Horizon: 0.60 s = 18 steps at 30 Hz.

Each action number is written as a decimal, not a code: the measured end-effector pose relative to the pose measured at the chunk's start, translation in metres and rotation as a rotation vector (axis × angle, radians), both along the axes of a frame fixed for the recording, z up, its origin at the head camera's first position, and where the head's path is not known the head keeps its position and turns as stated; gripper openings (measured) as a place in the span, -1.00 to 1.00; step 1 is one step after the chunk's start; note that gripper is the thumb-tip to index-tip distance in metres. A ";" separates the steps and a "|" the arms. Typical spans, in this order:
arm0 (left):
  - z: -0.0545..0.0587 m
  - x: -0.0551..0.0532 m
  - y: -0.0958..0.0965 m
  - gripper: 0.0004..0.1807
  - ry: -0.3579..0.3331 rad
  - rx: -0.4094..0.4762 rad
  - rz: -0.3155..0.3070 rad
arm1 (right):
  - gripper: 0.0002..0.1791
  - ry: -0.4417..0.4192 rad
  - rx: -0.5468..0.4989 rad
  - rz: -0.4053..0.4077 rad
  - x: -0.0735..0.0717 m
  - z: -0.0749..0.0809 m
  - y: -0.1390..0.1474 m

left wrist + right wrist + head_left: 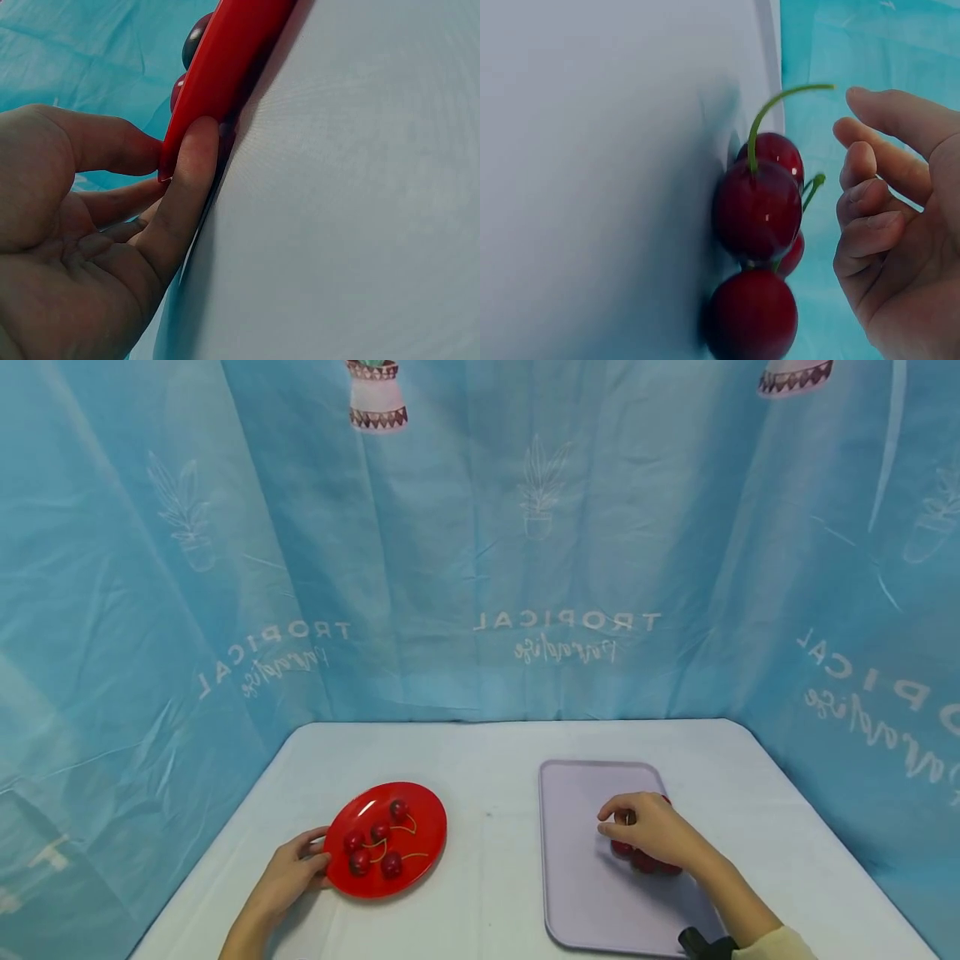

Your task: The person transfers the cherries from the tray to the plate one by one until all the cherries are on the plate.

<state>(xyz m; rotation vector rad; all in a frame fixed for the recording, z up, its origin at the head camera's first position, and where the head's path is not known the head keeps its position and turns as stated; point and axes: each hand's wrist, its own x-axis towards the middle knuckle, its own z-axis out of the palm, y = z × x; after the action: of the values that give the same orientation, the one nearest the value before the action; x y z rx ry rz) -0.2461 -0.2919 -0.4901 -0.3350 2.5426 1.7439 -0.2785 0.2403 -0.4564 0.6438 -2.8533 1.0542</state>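
On the left of the table, a red plate (420, 872) carries several dark red cherries (379, 832) with thin stems. My left hand (292, 868) grips the plate's left rim, one digit on the upper side and a finger (196, 154) underneath. Over at the right, several cherries (756, 210) lie in a group on a pale purple tray (577, 893). Just above them hovers my right hand (652, 831), its thumb and index finger apart and the other fingers loosely bent. Nothing is between those fingers; a green stem (780, 97) points toward the fingertips. The hand partly hides these cherries in the head view.
A white cloth covers the table (487, 827), which shows between plate and tray. Blue printed curtains (465, 568) hang behind and along both sides. A black strap (705, 945) sits at my right wrist, over the tray's near edge.
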 end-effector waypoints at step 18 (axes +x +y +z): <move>0.000 0.000 -0.001 -0.44 0.002 -0.001 -0.005 | -0.89 -0.005 0.063 0.001 0.010 -0.001 0.028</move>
<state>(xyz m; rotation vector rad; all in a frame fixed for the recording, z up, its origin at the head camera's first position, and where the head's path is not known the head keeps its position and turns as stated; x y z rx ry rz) -0.2462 -0.2934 -0.4905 -0.3273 2.5437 1.7420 -0.2680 0.2680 -0.4572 0.6476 -2.9012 0.9706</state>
